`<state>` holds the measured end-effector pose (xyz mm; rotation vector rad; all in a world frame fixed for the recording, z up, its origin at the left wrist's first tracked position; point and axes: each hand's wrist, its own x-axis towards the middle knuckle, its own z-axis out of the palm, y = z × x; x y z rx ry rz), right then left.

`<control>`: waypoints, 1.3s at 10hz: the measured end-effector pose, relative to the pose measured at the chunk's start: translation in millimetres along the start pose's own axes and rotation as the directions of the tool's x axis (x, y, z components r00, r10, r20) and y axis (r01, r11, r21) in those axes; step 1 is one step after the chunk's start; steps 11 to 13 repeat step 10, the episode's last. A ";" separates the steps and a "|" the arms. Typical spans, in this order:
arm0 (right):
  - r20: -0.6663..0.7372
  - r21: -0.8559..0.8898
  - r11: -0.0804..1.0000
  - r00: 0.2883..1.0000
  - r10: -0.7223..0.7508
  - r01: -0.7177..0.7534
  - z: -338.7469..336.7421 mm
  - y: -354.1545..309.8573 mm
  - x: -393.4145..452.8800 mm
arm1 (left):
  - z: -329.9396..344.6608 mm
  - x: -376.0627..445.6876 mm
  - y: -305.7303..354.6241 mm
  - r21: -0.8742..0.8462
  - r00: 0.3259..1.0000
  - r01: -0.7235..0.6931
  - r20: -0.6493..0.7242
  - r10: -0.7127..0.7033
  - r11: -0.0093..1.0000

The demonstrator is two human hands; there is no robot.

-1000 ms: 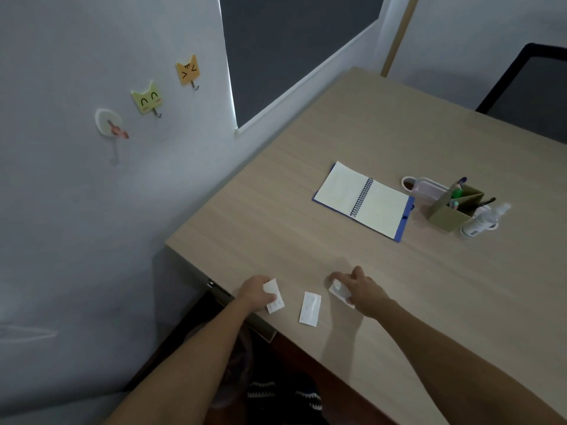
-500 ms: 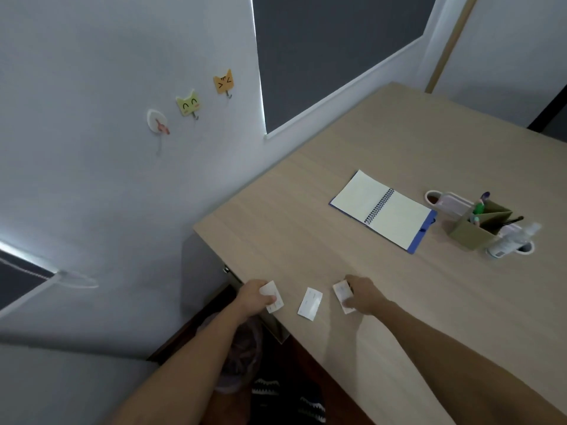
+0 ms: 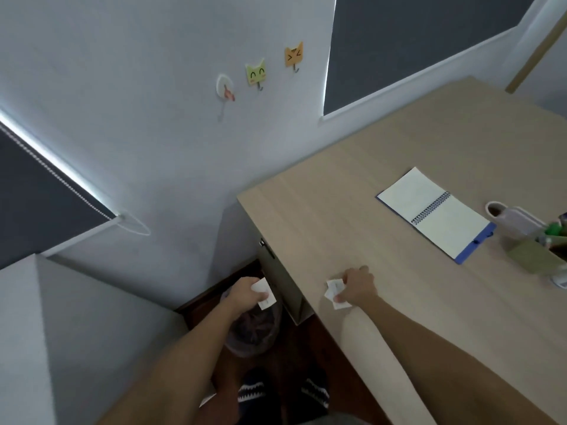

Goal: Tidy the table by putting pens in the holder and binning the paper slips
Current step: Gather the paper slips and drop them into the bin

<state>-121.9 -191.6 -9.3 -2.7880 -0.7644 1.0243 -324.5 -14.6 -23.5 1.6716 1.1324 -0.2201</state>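
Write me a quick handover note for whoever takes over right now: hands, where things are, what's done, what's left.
Left hand: holds one paper slip off the table edge, above the bin on the floor.
Right hand: on the table, pinching the other slips.
Pen holder: far right beside the open notebook, pens already in it.
Done: no loose pens in view.
Left: drop the left slip, then bin the right hand's slips.

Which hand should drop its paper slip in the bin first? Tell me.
Left. The left hand holds a paper slip off the table edge, right above the bin on the floor. The right hand pins its slips on the table, farther from the bin.
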 end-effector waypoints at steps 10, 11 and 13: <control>0.306 0.283 0.939 0.946 0.105 -0.196 333.6 -170.0 158.1 | 35.8 188.0 -307.4 -0.297 0.901 0.404 -0.037 -0.433 0.865; 0.306 0.283 0.939 0.946 0.105 -0.196 333.6 -170.0 158.1 | 35.8 188.0 -307.4 -0.297 0.901 0.404 -0.037 -0.433 0.865; 0.306 0.283 0.939 0.946 0.105 -0.196 333.6 -170.0 158.1 | 35.8 188.0 -307.4 -0.297 0.901 0.404 -0.037 -0.433 0.865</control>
